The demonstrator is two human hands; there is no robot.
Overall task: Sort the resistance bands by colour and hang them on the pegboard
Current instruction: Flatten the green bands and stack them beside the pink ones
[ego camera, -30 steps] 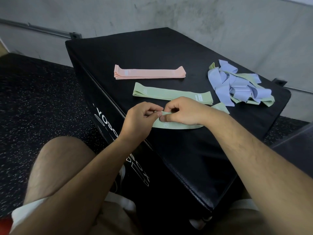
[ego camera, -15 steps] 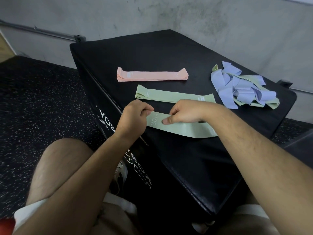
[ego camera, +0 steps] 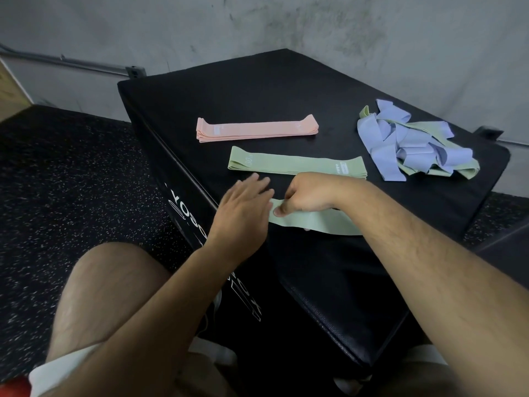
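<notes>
A flat green resistance band [ego camera: 317,222] lies near the front of the black padded box [ego camera: 257,90]. My right hand [ego camera: 307,196] pinches its left end between thumb and fingers. My left hand [ego camera: 246,207] hovers just left of that end with fingers spread, blurred, holding nothing. Behind them lies a stack of green bands [ego camera: 294,164], and behind that a stack of pink bands [ego camera: 257,129]. A tangled heap of lilac and green bands [ego camera: 412,144] sits at the right. No pegboard is in view.
The box stands on black speckled rubber flooring [ego camera: 71,181], against a grey concrete wall [ego camera: 257,30] with a metal rail [ego camera: 71,63] low on it. My bare knee [ego camera: 114,282] is at the front left.
My left hand has let go of the green band's left end and spread its fingers. The right hand still pinches the band, which now lies flatter on the box.
</notes>
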